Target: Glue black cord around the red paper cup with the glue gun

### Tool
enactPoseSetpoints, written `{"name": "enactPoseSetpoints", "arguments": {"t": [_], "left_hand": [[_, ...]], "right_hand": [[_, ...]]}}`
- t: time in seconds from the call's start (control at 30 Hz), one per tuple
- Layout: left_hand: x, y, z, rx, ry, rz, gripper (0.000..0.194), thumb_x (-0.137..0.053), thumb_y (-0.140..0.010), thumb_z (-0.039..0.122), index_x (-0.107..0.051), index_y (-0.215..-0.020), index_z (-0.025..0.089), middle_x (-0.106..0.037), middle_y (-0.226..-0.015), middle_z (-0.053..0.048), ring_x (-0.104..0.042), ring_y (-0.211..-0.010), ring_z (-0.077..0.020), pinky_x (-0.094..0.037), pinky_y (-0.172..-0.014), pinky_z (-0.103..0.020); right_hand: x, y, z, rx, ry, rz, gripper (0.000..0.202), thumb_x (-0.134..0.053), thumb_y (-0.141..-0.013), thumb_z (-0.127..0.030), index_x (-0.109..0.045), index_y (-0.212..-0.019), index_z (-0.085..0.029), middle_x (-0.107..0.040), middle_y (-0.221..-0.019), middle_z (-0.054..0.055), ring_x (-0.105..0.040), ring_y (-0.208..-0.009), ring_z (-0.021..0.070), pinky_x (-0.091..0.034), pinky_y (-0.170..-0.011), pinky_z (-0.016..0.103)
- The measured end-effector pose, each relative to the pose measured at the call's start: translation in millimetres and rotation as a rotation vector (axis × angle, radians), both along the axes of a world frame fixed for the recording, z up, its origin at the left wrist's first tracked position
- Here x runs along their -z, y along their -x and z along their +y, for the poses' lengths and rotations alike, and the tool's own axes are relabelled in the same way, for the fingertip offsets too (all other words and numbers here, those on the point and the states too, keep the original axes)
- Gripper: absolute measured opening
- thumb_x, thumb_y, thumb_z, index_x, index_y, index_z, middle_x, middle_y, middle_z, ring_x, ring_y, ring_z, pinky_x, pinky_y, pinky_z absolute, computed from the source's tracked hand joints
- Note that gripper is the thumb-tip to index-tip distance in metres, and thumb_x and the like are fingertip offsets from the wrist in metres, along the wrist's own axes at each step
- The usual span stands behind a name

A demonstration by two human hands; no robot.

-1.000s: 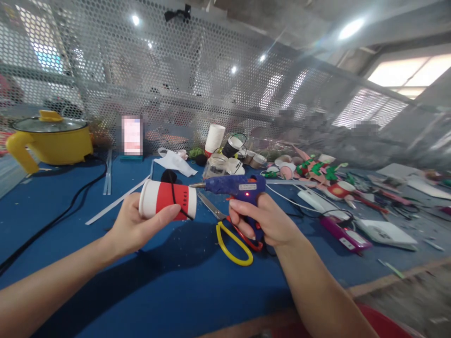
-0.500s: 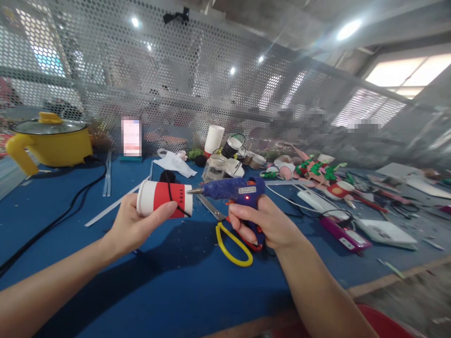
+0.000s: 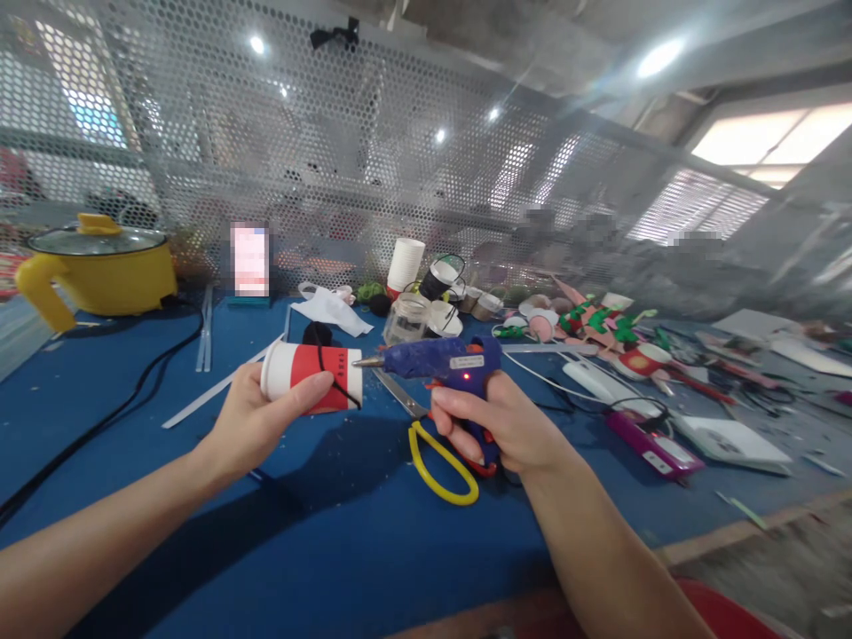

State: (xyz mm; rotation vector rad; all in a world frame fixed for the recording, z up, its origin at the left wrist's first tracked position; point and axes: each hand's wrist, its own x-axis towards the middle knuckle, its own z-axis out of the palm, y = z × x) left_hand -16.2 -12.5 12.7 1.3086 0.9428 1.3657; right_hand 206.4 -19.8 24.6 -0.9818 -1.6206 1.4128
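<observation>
My left hand [image 3: 263,413] is closed around a red and white paper cup [image 3: 307,376] that lies sideways in the air, its base toward the right. A black cord [image 3: 322,355] runs across the cup, and my thumb presses on it. In my right hand [image 3: 496,417] is a blue hot glue gun [image 3: 426,358] with a small red light lit. The gun's metal nozzle is at the cup's base end; whether it touches cannot be made out. Below the gun lie scissors [image 3: 443,475] with a yellow handle loop, partly hidden by my right hand.
On the blue table [image 3: 306,550] are a yellow electric pot [image 3: 113,275], a glass jar [image 3: 406,318], a stack of paper cups [image 3: 406,264] and a propped phone [image 3: 250,259]. A purple power strip [image 3: 656,445] and craft scraps lie right. A perforated metal screen [image 3: 319,133] stands behind.
The cup has turned very slightly in my left hand, with its base end still by the nozzle. The view has shifted a little; both hands keep their holds.
</observation>
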Motion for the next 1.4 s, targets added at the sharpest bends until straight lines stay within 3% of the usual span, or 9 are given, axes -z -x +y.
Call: {"name": "enactPoseSetpoints", "arguments": {"t": [0.23,0.57,1.2,1.4], "left_hand": [[-5.7,-5,2,0.030,0.201,-0.183,0.006,-0.068,-0.063,0.020,-0.067,-0.067,0.015,-0.071,-0.063,-0.002,-0.065,-0.056,-0.0150,-0.053,-0.055,-0.020],[-12.5,-9,3,0.012,0.317,-0.253,0.005,-0.062,-0.065,0.013,-0.067,-0.068,0.011,-0.071,-0.063,-0.005,-0.066,-0.055,-0.0144,-0.054,-0.055,-0.018],[-0.9,-2,-3,0.044,0.043,0.014,0.014,-0.070,-0.061,0.026,-0.069,-0.068,0.014,-0.071,-0.066,-0.004,-0.065,-0.057,-0.0167,-0.054,-0.055,-0.022],[-4.7,-2,-5,-0.016,0.001,0.127,0.013,-0.070,-0.061,0.028,-0.070,-0.064,0.015,-0.070,-0.062,-0.004,-0.064,-0.053,-0.0162,-0.053,-0.048,-0.019]], "right_hand": [[1.9,-2,0,-0.013,-0.029,-0.052,0.028,-0.052,-0.078,-0.030,-0.054,-0.058,-0.012,-0.043,-0.034,-0.005,-0.037,-0.028,0.0033,-0.028,-0.030,0.015],[-0.9,-3,-1,-0.019,-0.027,-0.127,0.029,-0.053,-0.078,-0.033,-0.054,-0.059,-0.011,-0.043,-0.035,-0.005,-0.038,-0.030,0.0034,-0.031,-0.031,0.015],[1.1,2,7,0.065,0.029,-0.001,0.029,-0.053,-0.076,-0.032,-0.054,-0.056,-0.012,-0.043,-0.031,-0.005,-0.036,-0.028,0.0038,-0.027,-0.033,0.017],[5.3,-4,21,0.090,0.062,0.087,0.016,-0.055,-0.073,-0.027,-0.058,-0.075,-0.011,-0.042,-0.035,-0.007,-0.033,-0.031,0.0035,-0.024,-0.034,0.017]]}}
